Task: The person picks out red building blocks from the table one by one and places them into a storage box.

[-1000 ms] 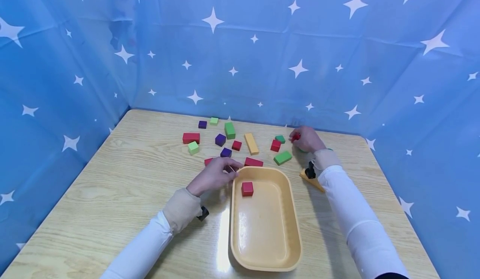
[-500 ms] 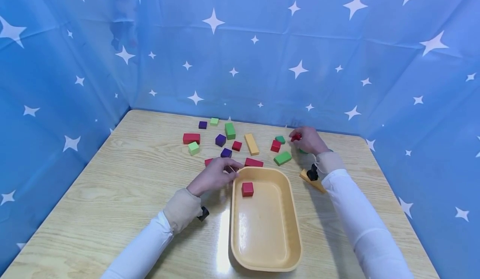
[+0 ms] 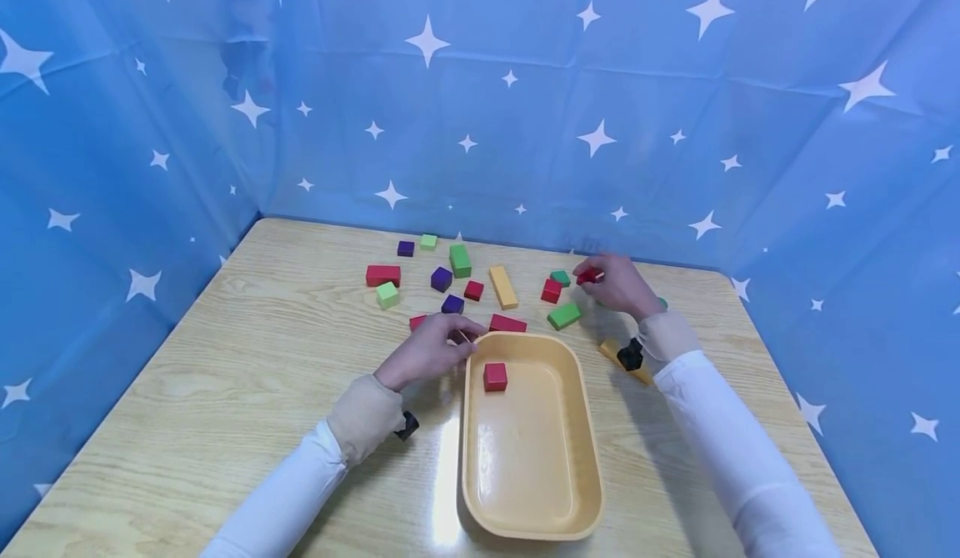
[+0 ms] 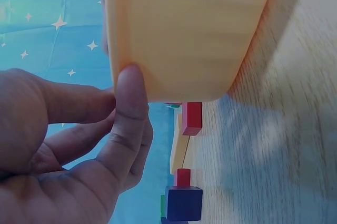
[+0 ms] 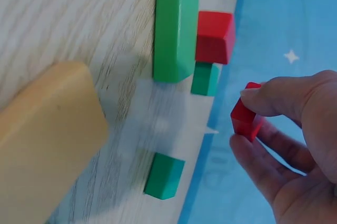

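My left hand (image 3: 431, 349) pinches the rim of a yellow plastic tray (image 3: 532, 458) at its far left corner. In the left wrist view, its fingertips lie against the tray's wall. One red cube (image 3: 495, 377) sits inside the tray, toward the far end. At the back right, my right hand (image 3: 618, 284) holds a small red block (image 5: 245, 113) between thumb and fingertips, raised over the tabletop. Below that hand lies a teal block (image 5: 164, 176). Beside it are another red block (image 3: 551, 291), a second teal block (image 3: 560, 279) and a green block (image 3: 564, 316).
Several blocks lie behind the tray, among them a yellow bar (image 3: 503, 287), a purple cube (image 3: 441, 279), a light green cube (image 3: 387, 294) and a red bar (image 3: 383, 275). A yellow wedge-like block (image 3: 611, 349) lies under my right wrist. A blue star-patterned curtain (image 3: 510, 141) borders the table.
My right hand has risen slightly with the red block and its forearm has shifted a little rightward. The left hand and the tray have stayed in place.
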### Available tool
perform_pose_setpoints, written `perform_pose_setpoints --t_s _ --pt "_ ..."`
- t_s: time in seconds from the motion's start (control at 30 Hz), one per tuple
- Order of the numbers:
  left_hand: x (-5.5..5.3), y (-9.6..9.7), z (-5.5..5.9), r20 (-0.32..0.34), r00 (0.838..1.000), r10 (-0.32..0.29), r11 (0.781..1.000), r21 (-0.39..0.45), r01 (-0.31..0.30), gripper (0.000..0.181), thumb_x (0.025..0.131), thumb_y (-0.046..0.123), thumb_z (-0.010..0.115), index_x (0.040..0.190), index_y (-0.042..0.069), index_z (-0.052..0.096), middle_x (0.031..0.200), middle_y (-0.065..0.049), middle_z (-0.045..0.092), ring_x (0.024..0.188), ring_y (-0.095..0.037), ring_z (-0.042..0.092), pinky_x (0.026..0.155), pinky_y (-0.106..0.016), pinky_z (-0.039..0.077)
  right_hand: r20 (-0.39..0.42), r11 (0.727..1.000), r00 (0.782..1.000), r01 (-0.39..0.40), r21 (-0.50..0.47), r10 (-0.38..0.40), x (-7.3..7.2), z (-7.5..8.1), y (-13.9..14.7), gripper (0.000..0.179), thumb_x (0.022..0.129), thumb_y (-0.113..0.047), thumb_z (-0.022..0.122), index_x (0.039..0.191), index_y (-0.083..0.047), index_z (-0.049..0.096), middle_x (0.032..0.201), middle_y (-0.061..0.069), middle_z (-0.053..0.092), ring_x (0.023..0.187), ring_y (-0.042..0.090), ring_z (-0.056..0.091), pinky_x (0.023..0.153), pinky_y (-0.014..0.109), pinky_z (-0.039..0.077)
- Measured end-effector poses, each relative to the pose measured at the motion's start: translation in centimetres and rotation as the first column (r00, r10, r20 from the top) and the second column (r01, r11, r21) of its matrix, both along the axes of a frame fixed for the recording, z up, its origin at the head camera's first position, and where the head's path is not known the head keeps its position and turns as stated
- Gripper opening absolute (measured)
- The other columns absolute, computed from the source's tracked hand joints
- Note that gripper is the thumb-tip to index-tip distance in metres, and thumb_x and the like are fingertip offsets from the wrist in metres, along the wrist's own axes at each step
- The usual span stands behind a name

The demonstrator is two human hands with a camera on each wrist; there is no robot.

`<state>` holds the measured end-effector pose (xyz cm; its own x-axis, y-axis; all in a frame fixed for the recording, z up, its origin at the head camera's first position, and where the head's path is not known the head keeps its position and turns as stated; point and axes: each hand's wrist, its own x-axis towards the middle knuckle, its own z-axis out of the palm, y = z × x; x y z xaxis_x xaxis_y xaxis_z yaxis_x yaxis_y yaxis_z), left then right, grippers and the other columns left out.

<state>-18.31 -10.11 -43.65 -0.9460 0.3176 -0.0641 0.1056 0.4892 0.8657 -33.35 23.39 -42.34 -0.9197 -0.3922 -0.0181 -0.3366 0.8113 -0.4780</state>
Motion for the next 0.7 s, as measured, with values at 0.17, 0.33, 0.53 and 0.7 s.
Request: perform_pose_setpoints --t_s 0.17,0.33,0.53,0.7 --pt "0.0 -0.1 0.1 0.009 1.000 -0.001 1.000 -0.003 0.001 0.026 0.098 0.008 0.066 0.124 0.009 0.073 0.108 -0.007 0.071 0.091 -0.020 0.066 0.077 -0.029 0.058 -0.037 0.999 0.999 -0.031 -0.017 0.031 1.1 0.4 -0.4 0.027 0.098 -0.008 0.065 0.123 -0.002 0.071 0.122 0.017 0.064 0.109 0.036 0.066 0.096 0.052 0.057" --pt "0.0 -0.1 0.2 0.020 1.000 0.000 1.000 -0.005 0.001 0.026 0.098 0.008 0.066 0.123 0.010 0.073 0.107 -0.006 0.071 0.089 -0.018 0.066 0.076 -0.029 0.057 -0.046 0.999 0.998 -0.051 -0.018 0.050 2.2 1.1 -0.9 0.027 0.097 -0.006 0.067 0.123 -0.002 0.071 0.121 0.014 0.063 0.111 0.035 0.066 0.100 0.052 0.055" --pt "0.0 0.0 0.1 0.037 0.999 0.011 1.000 0.000 -0.011 0.026 0.098 0.008 0.066 0.123 0.011 0.074 0.105 -0.006 0.070 0.087 -0.018 0.065 0.074 -0.029 0.057 -0.052 0.997 0.996 -0.079 -0.023 0.078 3.4 1.8 -1.6 0.025 0.096 -0.006 0.068 0.120 -0.004 0.072 0.121 0.013 0.064 0.110 0.033 0.067 0.098 0.051 0.057" --pt "0.0 0.1 0.0 0.033 0.999 0.013 1.000 0.000 -0.013 0.026 0.098 0.009 0.067 0.123 0.011 0.074 0.106 -0.006 0.070 0.088 -0.018 0.065 0.075 -0.029 0.057 -0.088 0.992 0.988 -0.129 -0.015 0.127 4.3 2.2 -2.3 0.023 0.095 -0.007 0.069 0.118 -0.005 0.073 0.120 0.012 0.066 0.106 0.033 0.069 0.097 0.053 0.057"
